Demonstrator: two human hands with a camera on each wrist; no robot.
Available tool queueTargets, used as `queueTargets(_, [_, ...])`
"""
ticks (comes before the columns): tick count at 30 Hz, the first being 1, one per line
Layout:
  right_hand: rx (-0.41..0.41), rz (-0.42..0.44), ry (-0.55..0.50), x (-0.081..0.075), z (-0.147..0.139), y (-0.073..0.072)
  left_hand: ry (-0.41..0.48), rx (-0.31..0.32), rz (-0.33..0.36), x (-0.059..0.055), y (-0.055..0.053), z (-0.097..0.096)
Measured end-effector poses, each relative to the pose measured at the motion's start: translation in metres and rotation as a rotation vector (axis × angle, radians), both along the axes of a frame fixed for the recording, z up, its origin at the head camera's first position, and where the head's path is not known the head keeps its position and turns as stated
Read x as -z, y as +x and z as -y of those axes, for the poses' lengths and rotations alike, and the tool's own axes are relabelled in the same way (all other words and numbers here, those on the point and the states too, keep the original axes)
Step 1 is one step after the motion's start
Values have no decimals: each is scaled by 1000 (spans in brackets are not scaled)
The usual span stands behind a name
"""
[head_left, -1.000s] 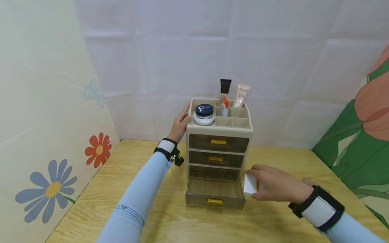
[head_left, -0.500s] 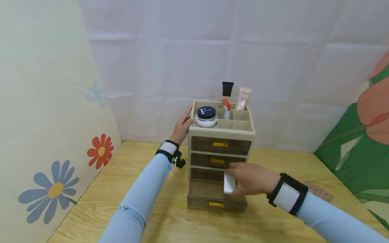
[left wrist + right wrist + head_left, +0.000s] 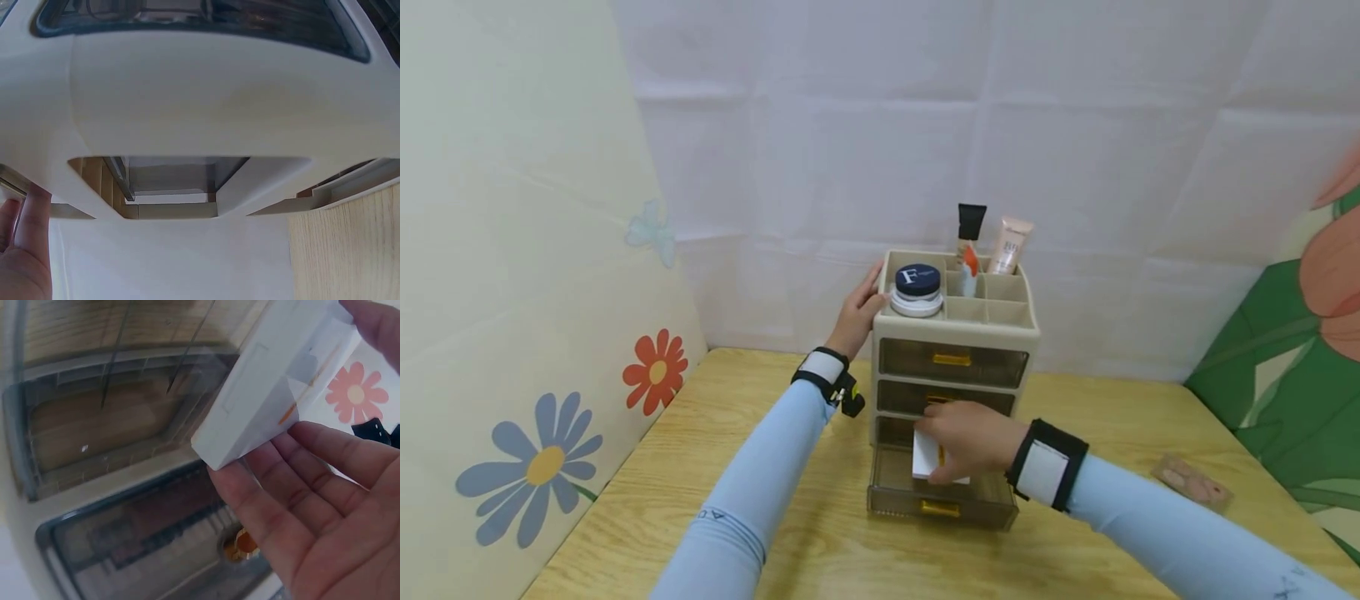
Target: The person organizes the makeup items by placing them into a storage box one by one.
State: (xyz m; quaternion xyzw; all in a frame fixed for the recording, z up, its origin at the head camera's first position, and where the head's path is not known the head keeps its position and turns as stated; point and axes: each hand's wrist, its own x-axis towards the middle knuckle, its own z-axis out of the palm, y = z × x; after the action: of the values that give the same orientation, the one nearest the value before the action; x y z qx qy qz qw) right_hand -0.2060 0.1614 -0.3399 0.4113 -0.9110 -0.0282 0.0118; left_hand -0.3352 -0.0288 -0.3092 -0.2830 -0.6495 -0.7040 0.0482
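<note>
A beige cosmetics organizer (image 3: 957, 332) stands on the table, its bottom drawer (image 3: 891, 472) pulled out. My left hand (image 3: 854, 318) rests against the organizer's upper left side, fingers extended and thumb near the top rim. In the left wrist view, part of the left hand (image 3: 28, 250) touches the side wall. My right hand (image 3: 973, 437) holds a flat white box (image 3: 925, 457) over the drawer, pinching it between thumb and fingers. The right wrist view shows the box (image 3: 244, 394) tilted, with an orange mark, above the see-through drawer.
On the organizer's top sit a dark-lidded jar (image 3: 917, 282) on a white round case (image 3: 916, 305), a black-capped tube (image 3: 972, 222), a pink tube (image 3: 1011, 246) and a small orange-and-white tube (image 3: 969, 271). A pinkish flat case (image 3: 1192, 482) lies on the table at right.
My right hand has carried the white box leftward from beside the drawer to over it. The pinkish case at right has come into full view. The left hand stays at the organizer.
</note>
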Motion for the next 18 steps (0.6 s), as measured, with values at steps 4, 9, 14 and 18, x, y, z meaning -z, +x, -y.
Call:
queueTargets(4, [6, 26, 9, 7, 8, -6, -2, 0, -2, 0, 0, 0])
queueTargets(9, [23, 67, 29, 15, 19, -13, -5, -12, 3, 0, 0, -1])
queueTargets(14, [12, 92, 41, 24, 29, -19, 0, -15, 6, -1, 0, -2])
queueTargets(18, [28, 126, 57, 32, 36, -23, 2, -15, 14, 0, 1, -1])
